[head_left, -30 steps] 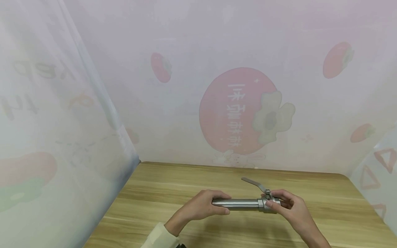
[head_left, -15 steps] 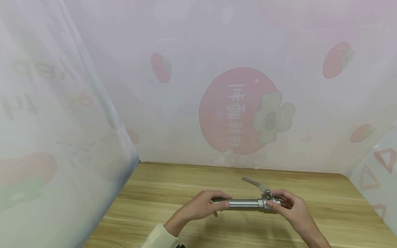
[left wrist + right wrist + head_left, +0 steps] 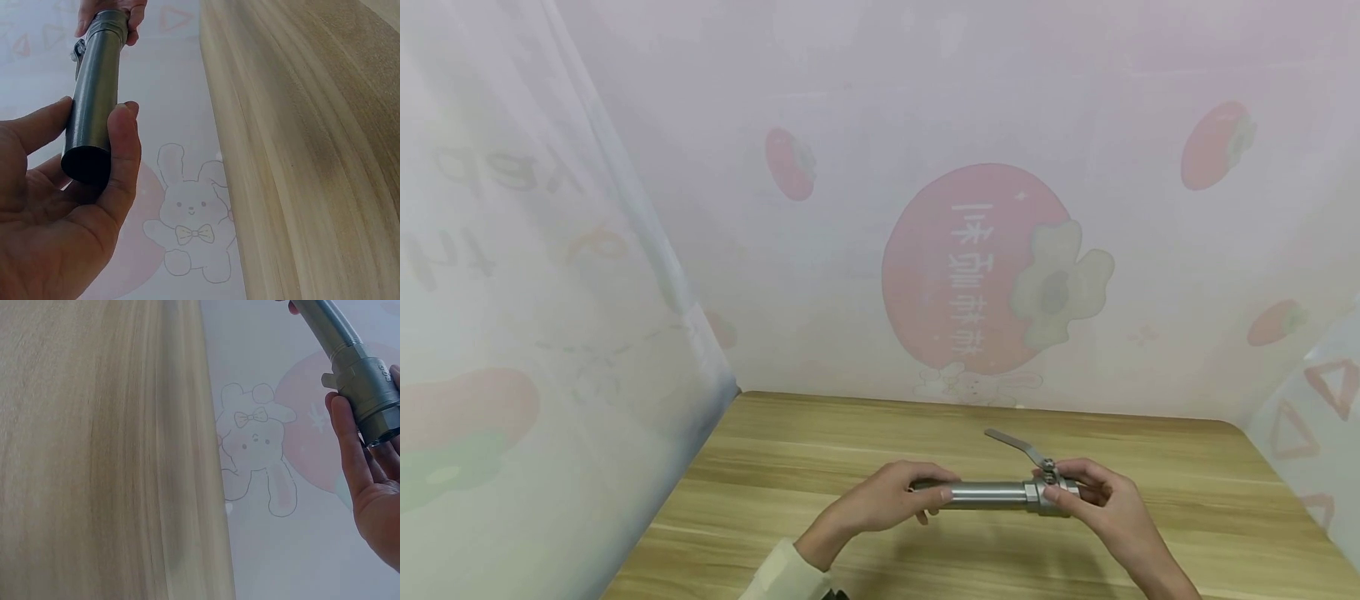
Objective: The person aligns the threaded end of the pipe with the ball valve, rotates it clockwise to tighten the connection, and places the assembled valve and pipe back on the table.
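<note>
A steel pipe (image 3: 988,493) lies level between both hands, joined at its right end to a ball valve (image 3: 1051,495) with a hexagonal collar. The valve's flat lever handle (image 3: 1017,440) points up and to the left. My left hand (image 3: 891,498) grips the pipe's left end between thumb and fingers. In the left wrist view the round end of the pipe (image 3: 94,106) sits in the curl of that hand. My right hand (image 3: 1108,504) holds the valve body, thumb in front and fingers behind; the right wrist view shows the valve (image 3: 373,394) between its fingers.
Below the hands spreads a wood-grain table (image 3: 760,467), with the pipe's shadow on it. A pale printed curtain (image 3: 850,292) rises behind its far edge, and another curtain (image 3: 550,333) borders the left side.
My left thumb has moved from below the pipe up onto its front, and fingertips now show beneath it. The right hand and valve stay in place.
</note>
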Demonstrator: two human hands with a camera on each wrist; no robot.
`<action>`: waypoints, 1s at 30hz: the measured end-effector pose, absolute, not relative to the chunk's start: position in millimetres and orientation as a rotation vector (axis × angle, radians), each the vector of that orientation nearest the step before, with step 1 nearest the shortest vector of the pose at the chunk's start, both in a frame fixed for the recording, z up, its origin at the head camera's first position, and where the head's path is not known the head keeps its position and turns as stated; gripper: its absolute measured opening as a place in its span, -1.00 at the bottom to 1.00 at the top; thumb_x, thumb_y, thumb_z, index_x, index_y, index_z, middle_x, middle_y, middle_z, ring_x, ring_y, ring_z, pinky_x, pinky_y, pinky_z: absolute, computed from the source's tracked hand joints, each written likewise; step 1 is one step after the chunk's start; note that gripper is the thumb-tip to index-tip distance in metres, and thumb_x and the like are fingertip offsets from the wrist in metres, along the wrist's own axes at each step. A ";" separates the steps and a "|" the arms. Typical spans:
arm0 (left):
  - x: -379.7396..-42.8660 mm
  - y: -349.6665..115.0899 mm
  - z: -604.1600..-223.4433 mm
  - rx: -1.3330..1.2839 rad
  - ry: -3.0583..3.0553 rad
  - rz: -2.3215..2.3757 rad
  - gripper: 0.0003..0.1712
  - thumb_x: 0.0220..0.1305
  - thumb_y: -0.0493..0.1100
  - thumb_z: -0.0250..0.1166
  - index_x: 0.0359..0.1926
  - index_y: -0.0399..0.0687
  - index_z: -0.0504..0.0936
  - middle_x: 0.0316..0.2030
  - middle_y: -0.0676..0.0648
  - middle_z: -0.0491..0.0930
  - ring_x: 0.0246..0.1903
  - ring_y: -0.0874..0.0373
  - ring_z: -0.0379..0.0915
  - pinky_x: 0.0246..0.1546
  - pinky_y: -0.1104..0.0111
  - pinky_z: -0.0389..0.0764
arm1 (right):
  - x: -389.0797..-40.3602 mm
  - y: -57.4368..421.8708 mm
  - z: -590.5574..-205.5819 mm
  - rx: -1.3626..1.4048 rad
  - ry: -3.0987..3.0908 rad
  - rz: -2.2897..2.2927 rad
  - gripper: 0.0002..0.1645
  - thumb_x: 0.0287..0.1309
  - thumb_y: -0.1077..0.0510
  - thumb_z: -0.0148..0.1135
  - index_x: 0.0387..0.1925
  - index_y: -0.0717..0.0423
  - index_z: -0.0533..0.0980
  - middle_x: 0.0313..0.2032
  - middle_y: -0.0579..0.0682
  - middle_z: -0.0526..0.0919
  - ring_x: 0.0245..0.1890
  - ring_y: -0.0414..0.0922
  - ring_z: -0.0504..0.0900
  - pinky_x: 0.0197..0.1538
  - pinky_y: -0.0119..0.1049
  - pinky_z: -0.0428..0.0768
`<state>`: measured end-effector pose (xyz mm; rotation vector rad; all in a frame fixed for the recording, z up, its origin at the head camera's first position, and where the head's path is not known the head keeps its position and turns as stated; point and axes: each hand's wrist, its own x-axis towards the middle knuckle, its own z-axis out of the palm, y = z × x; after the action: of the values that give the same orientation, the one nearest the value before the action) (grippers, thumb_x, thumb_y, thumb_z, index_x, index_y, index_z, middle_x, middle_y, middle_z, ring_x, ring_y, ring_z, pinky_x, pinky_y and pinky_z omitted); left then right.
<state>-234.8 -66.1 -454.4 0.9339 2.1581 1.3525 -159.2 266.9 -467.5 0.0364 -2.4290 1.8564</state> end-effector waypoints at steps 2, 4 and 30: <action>-234.8 -66.2 -454.5 0.936 2.157 1.356 -0.64 0.66 -0.02 0.26 0.31 0.02 0.73 -0.03 0.03 0.75 -0.12 0.21 0.67 -0.12 0.24 0.81 | -159.0 266.9 -467.6 0.041 -2.427 1.863 -0.56 0.38 0.13 0.52 0.18 0.25 0.65 0.01 -0.19 0.87 -0.11 -0.14 0.85 -0.04 -0.30 0.78; -234.7 -66.3 -454.8 0.936 2.159 1.360 -0.64 0.64 -0.03 0.28 0.31 0.01 0.73 0.01 0.01 0.76 -0.13 0.24 0.67 -0.12 0.23 0.81 | -158.9 266.9 -467.7 0.048 -2.424 1.872 -0.56 0.39 0.14 0.51 0.18 0.26 0.65 0.01 -0.17 0.87 -0.10 -0.14 0.85 -0.04 -0.29 0.79; -233.8 -62.3 -455.7 0.956 2.255 1.379 -0.61 0.51 -0.13 0.44 0.27 -0.10 0.76 0.10 -0.09 0.80 -0.22 0.34 0.69 -0.27 0.44 0.76 | -160.3 267.3 -468.6 0.105 -2.415 1.847 -0.61 0.38 0.18 0.51 0.12 0.28 0.65 -0.02 -0.15 0.89 -0.12 -0.15 0.87 -0.07 -0.29 0.80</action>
<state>-233.8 -62.3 -455.7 0.9555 2.2553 1.3788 -160.3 267.3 -468.6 0.1050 -2.4150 1.8471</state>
